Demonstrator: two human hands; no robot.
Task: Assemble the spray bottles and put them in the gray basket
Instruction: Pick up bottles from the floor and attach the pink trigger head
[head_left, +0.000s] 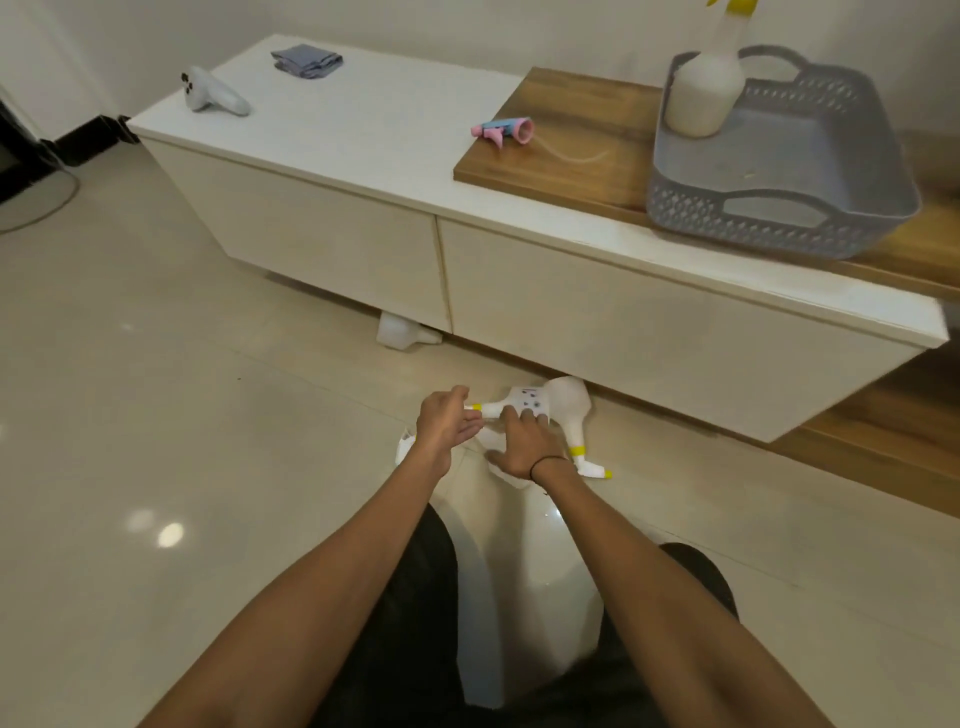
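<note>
Two hands (524, 447) hold one floor bottle (519, 405); one bottle (706, 88) fills basket (779, 228).

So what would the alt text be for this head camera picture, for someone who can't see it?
A person's left hand and right hand work on a white spray bottle low over the tiled floor. On the white cabinet behind, a gray basket holds one assembled bottle, with a pink spray head lying nearby.
</note>
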